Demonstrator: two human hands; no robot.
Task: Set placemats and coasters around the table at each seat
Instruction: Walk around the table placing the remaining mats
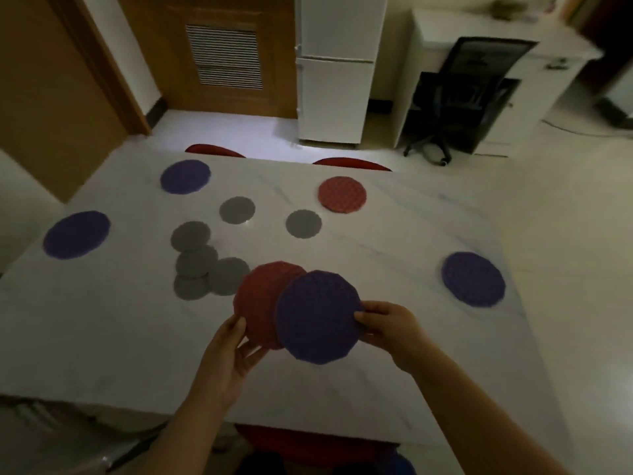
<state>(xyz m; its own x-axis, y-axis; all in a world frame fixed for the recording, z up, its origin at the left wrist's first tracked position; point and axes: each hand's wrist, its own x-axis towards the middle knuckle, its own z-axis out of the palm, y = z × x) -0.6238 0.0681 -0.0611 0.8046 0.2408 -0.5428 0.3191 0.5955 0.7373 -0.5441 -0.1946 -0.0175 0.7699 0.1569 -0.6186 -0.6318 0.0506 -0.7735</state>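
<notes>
Head view shows the left hand (230,347) pinching a red mat (258,303) and the right hand (388,325) pinching a purple mat (318,317) overlapping it above the table (394,389); best slide them apart, then lay one flat at the near seat.

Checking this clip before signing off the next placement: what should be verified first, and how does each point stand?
1. Left hand grips red placemat: ok.
2. Right hand grips purple placemat: ok.
3. Held mats apart: not ok, purple overlaps red.
4. Near edge of table bare for a mat: ok.
5. Grey coasters at seats: not ok, four bunched mid-table.
</notes>
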